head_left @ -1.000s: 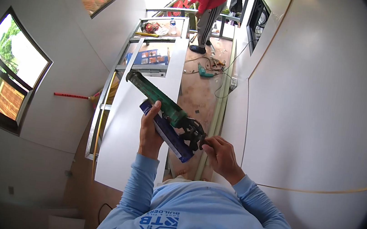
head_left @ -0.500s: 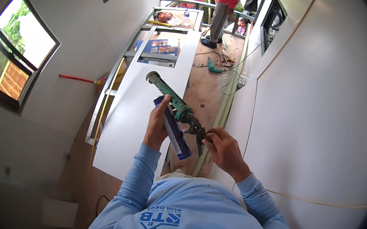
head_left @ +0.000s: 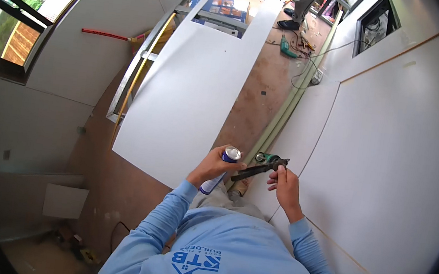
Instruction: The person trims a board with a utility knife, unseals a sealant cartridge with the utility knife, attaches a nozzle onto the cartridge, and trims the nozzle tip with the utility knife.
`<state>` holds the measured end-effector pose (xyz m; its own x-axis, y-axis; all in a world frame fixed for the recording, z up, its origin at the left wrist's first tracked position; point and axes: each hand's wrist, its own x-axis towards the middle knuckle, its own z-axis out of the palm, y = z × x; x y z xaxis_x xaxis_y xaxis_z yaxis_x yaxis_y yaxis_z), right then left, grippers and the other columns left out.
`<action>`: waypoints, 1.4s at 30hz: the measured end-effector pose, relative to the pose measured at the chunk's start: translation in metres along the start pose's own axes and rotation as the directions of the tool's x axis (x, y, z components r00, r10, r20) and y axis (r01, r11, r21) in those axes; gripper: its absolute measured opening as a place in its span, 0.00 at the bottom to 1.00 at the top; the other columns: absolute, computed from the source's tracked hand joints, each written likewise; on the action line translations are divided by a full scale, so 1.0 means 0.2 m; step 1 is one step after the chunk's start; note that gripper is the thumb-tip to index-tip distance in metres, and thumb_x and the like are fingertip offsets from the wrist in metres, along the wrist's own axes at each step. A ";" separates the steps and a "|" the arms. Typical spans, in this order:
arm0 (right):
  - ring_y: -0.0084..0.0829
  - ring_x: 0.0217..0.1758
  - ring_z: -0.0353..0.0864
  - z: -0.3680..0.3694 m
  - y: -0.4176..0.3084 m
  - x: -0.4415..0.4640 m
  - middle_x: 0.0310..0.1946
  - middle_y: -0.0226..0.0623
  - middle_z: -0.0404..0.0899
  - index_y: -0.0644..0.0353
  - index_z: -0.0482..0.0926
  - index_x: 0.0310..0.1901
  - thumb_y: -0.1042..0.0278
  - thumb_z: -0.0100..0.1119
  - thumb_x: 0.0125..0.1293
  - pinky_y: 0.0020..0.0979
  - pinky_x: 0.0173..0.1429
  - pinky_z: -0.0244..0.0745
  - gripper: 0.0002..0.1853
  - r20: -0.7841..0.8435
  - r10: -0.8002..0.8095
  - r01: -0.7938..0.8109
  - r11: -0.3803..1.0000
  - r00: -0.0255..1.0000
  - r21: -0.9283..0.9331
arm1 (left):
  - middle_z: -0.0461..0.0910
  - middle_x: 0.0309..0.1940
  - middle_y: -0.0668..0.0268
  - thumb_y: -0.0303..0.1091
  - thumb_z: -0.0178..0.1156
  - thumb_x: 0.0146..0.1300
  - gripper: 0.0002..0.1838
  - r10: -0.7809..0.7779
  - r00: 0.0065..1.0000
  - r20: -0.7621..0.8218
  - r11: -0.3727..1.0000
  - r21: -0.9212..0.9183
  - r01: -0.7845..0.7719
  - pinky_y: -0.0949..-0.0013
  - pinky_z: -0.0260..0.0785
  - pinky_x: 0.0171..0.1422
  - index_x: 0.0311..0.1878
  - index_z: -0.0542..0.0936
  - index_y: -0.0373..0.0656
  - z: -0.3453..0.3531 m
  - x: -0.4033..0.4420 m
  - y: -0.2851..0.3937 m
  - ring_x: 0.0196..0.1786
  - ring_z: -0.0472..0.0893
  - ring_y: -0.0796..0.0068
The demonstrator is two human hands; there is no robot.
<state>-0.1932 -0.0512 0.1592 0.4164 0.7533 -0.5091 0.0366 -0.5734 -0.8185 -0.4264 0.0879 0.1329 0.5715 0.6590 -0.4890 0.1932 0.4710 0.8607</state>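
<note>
On R, big white wall (head_left: pixel 389 141), mostly plain. Below, brown floor (head_left: pixel 256 86), scuffed & dusty. On L half of floor, lg white board (head_left: pixel 181 88), lying on metal frame (head_left: pixel 121 89). Along foot of R wall, long pale-green strips (head_left: pixel 285 115), side by side. Far L, dk-framed window (head_left: pixel 41 15) w/ trees & bright light beyond. At top, nr far end, another person's legs (head_left: pixel 308 3), in grey trousers & dk shoes (head_left: pixel 288 25). Just L of frame, red stick (head_left: pixel 105 33). In front of body, low & over edge of floor strips, caulk gun (head_left: pixel 256 170) w/ green barrel & dk bar, held in R hand (head_left: pixel 288 192), gripped at end btwn thumb & fingers, other fingers part-curled. Just L of gun, blue tube (head_left: pixel 232 155), silver end up & tilted, held in L hand (head_left: pixel 210 167) w/ fingers wrapped round; can't tell if touching gun or just beside. Further off on floor, nr legs, green drill (head_left: pixel 287 48), w/ loose cord (head_left: pixel 298 86) close by. Smallest, dk square bit (head_left: pixel 263 93) on floor, btwn board & strips.
</note>
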 end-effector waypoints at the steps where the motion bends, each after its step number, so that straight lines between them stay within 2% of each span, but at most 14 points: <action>1: 0.30 0.31 0.88 0.02 0.03 0.03 0.32 0.41 0.85 0.70 0.81 0.41 0.54 0.46 0.87 0.33 0.33 0.85 0.25 0.012 0.029 -0.028 0.999 1.000 -0.029 | 0.89 0.38 0.64 0.42 0.81 0.58 0.21 0.010 1.000 0.021 0.994 0.105 -0.012 0.67 0.78 0.53 0.46 0.85 0.39 0.07 -0.01 0.00 0.43 0.86 0.75; 4: 0.31 0.31 0.88 0.06 0.03 0.06 0.31 0.42 0.86 0.70 0.81 0.40 0.53 0.46 0.87 0.35 0.33 0.85 0.26 0.033 0.043 -0.034 0.971 0.999 -0.238 | 0.89 0.37 0.62 0.43 0.83 0.54 0.23 -0.003 0.999 0.034 0.950 0.313 -0.008 0.62 0.78 0.50 0.47 0.85 0.40 0.21 0.02 -0.05 0.41 0.87 0.70; 7: 0.30 0.31 0.87 0.08 0.03 0.00 0.30 0.41 0.87 0.69 0.81 0.39 0.52 0.48 0.86 0.33 0.36 0.83 0.25 0.075 -0.013 0.028 0.980 0.997 -0.197 | 0.87 0.35 0.66 0.39 0.84 0.51 0.21 0.027 1.000 -0.014 0.837 0.547 -0.015 0.64 0.77 0.49 0.44 0.85 0.41 0.29 0.07 -0.11 0.39 0.84 0.74; 12: 0.28 0.29 0.83 0.07 0.00 -0.04 0.28 0.39 0.84 0.66 0.81 0.41 0.51 0.49 0.86 0.34 0.34 0.78 0.24 0.111 -0.024 0.038 0.991 0.994 -0.127 | 0.87 0.39 0.66 0.38 0.83 0.53 0.25 0.024 0.968 0.248 0.978 0.194 -0.074 0.65 0.78 0.53 0.51 0.83 0.40 0.26 0.14 -0.24 0.42 0.85 0.73; 15: 0.22 0.27 0.78 0.03 -0.03 -0.02 0.24 0.29 0.73 0.62 0.74 0.36 0.49 0.47 0.87 0.30 0.32 0.77 0.24 0.148 -0.050 0.075 0.983 0.988 -0.169 | 0.86 0.40 0.68 0.38 0.83 0.56 0.24 -0.037 0.953 0.301 0.997 0.080 0.013 0.68 0.76 0.54 0.51 0.83 0.41 0.26 0.14 -0.18 0.44 0.83 0.78; 17: 0.23 0.29 0.78 0.00 -0.05 0.00 0.24 0.35 0.75 0.63 0.77 0.37 0.49 0.49 0.86 0.32 0.35 0.73 0.25 0.160 -0.087 0.123 0.965 0.983 -0.230 | 0.86 0.40 0.70 0.43 0.82 0.59 0.23 -0.094 0.945 0.312 0.995 0.071 0.076 0.71 0.75 0.53 0.49 0.83 0.42 0.27 0.13 -0.11 0.44 0.81 0.83; 21: 0.19 0.29 0.69 -0.08 -0.14 0.00 0.23 0.32 0.72 0.62 0.74 0.32 0.47 0.49 0.86 0.30 0.35 0.66 0.27 0.219 -0.058 0.120 0.952 0.974 -0.281 | 0.86 0.38 0.68 0.46 0.80 0.61 0.22 -0.133 0.978 0.158 0.990 0.059 0.126 0.71 0.75 0.52 0.47 0.84 0.41 0.28 0.12 -0.08 0.43 0.81 0.81; 25: 0.16 0.26 0.55 -0.17 -0.33 -0.02 0.22 0.18 0.58 0.57 0.65 0.25 0.46 0.50 0.86 0.29 0.30 0.54 0.30 0.233 0.056 -0.037 0.996 0.971 -0.084 | 0.86 0.37 0.68 0.46 0.79 0.61 0.21 -0.116 0.993 0.022 0.980 0.167 0.111 0.70 0.74 0.51 0.44 0.85 0.40 0.21 0.14 -0.20 0.41 0.82 0.80; 28: 0.17 0.25 0.54 -0.24 -0.46 -0.04 0.19 0.21 0.55 0.58 0.64 0.23 0.52 0.52 0.84 0.31 0.28 0.54 0.28 0.250 0.022 0.021 0.985 0.968 -0.170 | 0.85 0.36 0.68 0.48 0.79 0.60 0.22 -0.147 0.989 -0.005 0.976 0.162 0.146 0.70 0.74 0.49 0.44 0.84 0.39 0.14 0.17 -0.22 0.40 0.81 0.79; 31: 0.20 0.22 0.56 -0.29 -0.64 -0.17 0.17 0.27 0.55 0.61 0.65 0.23 0.59 0.53 0.81 0.34 0.27 0.54 0.26 0.303 -0.250 0.303 0.943 0.919 -0.141 | 0.85 0.36 0.68 0.48 0.79 0.61 0.21 -0.077 0.995 -0.060 0.974 0.207 0.088 0.71 0.74 0.47 0.44 0.84 0.40 0.08 0.20 -0.18 0.39 0.82 0.80; 34: 0.23 0.20 0.60 -0.29 -0.74 -0.22 0.16 0.33 0.59 0.63 0.66 0.22 0.63 0.55 0.78 0.37 0.27 0.55 0.24 0.375 -0.510 0.626 0.702 0.774 -0.340 | 0.86 0.36 0.68 0.41 0.81 0.59 0.20 -0.117 0.993 0.004 0.973 0.199 0.114 0.71 0.77 0.46 0.46 0.84 0.40 0.04 0.25 -0.10 0.38 0.85 0.79; 39: 0.23 0.22 0.67 -0.36 -0.62 -0.33 0.22 0.32 0.70 0.61 0.70 0.26 0.57 0.50 0.83 0.34 0.25 0.61 0.24 -0.108 -0.604 0.609 0.793 0.789 0.015 | 0.87 0.41 0.66 0.36 0.82 0.56 0.22 0.073 0.985 0.154 0.990 0.106 -0.090 0.69 0.76 0.55 0.50 0.84 0.39 0.06 0.21 0.19 0.45 0.84 0.77; 41: 0.23 0.24 0.69 -0.36 -0.60 -0.36 0.28 0.31 0.75 0.60 0.74 0.39 0.52 0.46 0.85 0.28 0.27 0.67 0.20 -0.315 -0.481 0.546 0.822 0.818 0.163 | 0.88 0.42 0.63 0.35 0.80 0.57 0.22 0.211 0.968 0.136 0.950 0.206 -0.236 0.66 0.78 0.56 0.52 0.83 0.40 0.09 0.19 0.29 0.47 0.86 0.73; 42: 0.23 0.24 0.70 -0.37 -0.65 -0.38 0.29 0.31 0.74 0.60 0.74 0.42 0.51 0.47 0.85 0.27 0.28 0.67 0.19 -0.293 -0.315 0.392 0.883 0.903 0.259 | 0.88 0.41 0.64 0.33 0.80 0.57 0.21 0.242 0.966 0.094 0.928 0.270 -0.258 0.66 0.79 0.54 0.51 0.83 0.41 0.11 0.18 0.33 0.45 0.86 0.73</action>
<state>-0.1628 -0.0580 0.3246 0.6309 0.7659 -0.1239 -0.0395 -0.1277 -0.9910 -0.3766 0.1293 0.1749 0.6735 0.6953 -0.2510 0.2468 0.1085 0.9630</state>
